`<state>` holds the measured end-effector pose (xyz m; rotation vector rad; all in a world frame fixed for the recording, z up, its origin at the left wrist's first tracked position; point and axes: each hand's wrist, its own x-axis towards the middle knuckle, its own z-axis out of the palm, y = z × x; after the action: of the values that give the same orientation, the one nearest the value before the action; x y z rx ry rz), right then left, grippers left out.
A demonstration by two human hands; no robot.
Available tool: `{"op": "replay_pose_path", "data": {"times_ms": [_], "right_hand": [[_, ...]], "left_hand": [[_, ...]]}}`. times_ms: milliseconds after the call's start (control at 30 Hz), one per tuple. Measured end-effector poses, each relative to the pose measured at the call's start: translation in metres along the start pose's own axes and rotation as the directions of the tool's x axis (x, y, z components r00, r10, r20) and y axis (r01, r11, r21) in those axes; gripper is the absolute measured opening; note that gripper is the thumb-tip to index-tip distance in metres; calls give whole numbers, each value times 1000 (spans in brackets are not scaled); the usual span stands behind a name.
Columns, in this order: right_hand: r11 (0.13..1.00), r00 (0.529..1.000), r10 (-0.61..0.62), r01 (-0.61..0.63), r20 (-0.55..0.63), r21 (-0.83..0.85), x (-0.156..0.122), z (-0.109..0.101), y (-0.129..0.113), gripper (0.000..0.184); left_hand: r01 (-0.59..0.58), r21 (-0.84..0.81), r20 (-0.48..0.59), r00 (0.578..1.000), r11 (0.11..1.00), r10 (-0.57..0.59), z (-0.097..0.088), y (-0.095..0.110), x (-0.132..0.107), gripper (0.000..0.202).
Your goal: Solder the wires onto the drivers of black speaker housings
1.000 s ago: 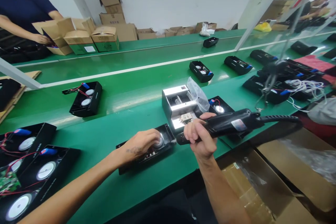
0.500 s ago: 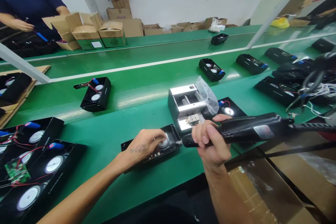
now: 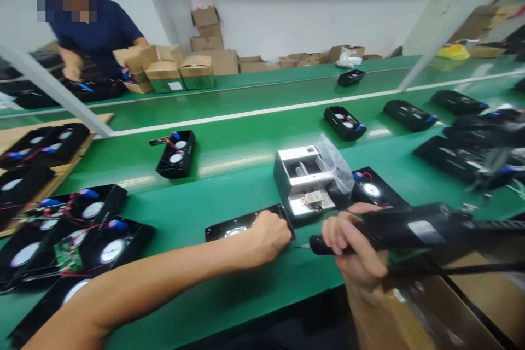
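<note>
On the green bench lies a black speaker housing (image 3: 221,228) with a round white-silver speaker in it. My left hand (image 3: 270,235) is closed over its right end, fingers curled and partly hidden. My right hand (image 3: 355,243) grips a black electric screwdriver (image 3: 406,228) held nearly level. Its bit points left, close to the housing's right end and apart from it. Just behind stands a silver and black screw feeder (image 3: 305,180) with a clear plastic bag (image 3: 336,167) on its right side.
Several open housings with wires and blue parts crowd the left (image 3: 109,246). Another housing (image 3: 178,156) and more to the right (image 3: 344,122) sit on the green conveyor (image 3: 246,112). A co-worker (image 3: 102,38) stands across the line beside cardboard boxes (image 3: 197,71). Pliers (image 3: 494,167) hang at right, blurred.
My left hand has moved from the speaker to the housing's right end and closed there. The screwdriver tip has drawn slightly away from the housing. The view has shifted left.
</note>
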<state>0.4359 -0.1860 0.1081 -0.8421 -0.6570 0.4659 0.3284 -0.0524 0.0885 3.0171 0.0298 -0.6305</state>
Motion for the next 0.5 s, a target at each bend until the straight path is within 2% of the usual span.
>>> {"op": "replay_pose_path", "data": {"times_ms": [267,500], "right_hand": [[996,997,74,-74,0,-53,-14,-19,-12,23],[984,992,125,-124,1,-125,-29,-26,-14,26]], "left_hand": [[147,-4,61,987,989,-147,-9,13,15,10],[167,82,-5,986,983,-167,4,16,17,6]]}}
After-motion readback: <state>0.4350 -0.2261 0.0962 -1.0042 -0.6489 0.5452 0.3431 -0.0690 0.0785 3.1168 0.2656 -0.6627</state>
